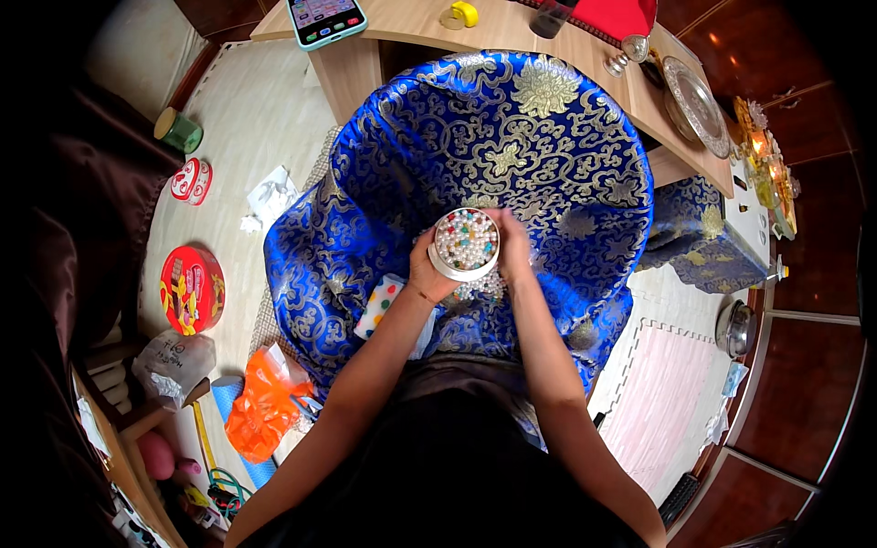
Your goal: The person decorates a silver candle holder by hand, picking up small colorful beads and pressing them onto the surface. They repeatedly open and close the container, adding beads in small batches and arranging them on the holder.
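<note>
Between my two hands is a round white container [460, 272], filled to near its rim with white pearl-like beads [467, 238] and some red, teal and brown ones. My left hand [429, 264] grips its left side. On the other side, my right hand [514, 243] rests against the container, its fingertips partly hidden behind it. More loose beads [483, 286] lie below on the blue and gold brocade cloth [507, 157] spread over my lap. Close to my left forearm is a folded white cloth with coloured dots [378, 306], partly covered by the arm.
A wooden desk [425, 24] ahead holds a smartphone [327, 20], a yellow tape roll [464, 14] and a silver plate [695, 106]. On the floor at left are a red round tin [193, 290], a heart-patterned box [192, 181], a green jar [179, 130] and an orange plastic bag [260, 411].
</note>
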`<state>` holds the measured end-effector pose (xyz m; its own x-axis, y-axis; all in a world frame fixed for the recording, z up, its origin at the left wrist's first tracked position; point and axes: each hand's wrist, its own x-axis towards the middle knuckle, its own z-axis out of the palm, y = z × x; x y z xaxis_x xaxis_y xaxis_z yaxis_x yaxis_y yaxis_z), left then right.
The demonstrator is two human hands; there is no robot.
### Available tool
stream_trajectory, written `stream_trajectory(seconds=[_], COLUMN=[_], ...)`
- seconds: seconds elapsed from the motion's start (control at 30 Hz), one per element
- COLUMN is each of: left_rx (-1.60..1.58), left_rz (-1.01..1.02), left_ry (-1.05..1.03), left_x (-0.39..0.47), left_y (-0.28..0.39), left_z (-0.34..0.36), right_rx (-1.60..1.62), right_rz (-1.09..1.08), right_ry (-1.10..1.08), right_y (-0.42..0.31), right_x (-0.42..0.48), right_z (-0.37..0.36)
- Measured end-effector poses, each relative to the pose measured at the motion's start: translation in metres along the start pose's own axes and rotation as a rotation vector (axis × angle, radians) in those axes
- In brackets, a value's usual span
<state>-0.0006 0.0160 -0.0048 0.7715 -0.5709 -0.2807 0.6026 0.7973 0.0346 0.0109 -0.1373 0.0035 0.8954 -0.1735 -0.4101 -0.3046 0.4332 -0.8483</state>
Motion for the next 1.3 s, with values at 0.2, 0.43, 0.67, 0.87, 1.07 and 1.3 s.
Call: stream_trajectory(seconds=[0.2, 0.43, 0.67, 0.87, 1.07, 1.3], left_rx=[0.059, 0.033, 0.017, -0.017, 0.047, 0.034], left_rz=[0.025, 0.000, 0.021, -0.026, 0.005, 0.010], left_ry=[0.021, 0.018, -0.025, -0.075, -0.114, -0.118], left_x=[0.002, 0.001, 0.000, 0.000, 0.000, 0.002], left_y=[-0.003, -0.001, 0.001, -0.001, -0.002, -0.002], left_z=[0.000, 0.002, 0.007, 0.008, 0.015, 0.011], right_rx=[0.306, -0.446, 0.673, 1.038, 1.094, 0.961], right_rz=[-0.142, -0.107, 0.358, -0.039, -0.171, -0.228], right_ry=[-0.410, -0.329, 0.100, 0.053, -0.256, -0.262], right_y=[0.120, 0.117, 0.061, -0.013, -0.073, -0.064], right_x=[0.020, 0.014, -0.042, -0.064, -0.048, -0.041], right_z=[-0.022, -0.018, -0.008, -0.031, 0.027, 0.032])
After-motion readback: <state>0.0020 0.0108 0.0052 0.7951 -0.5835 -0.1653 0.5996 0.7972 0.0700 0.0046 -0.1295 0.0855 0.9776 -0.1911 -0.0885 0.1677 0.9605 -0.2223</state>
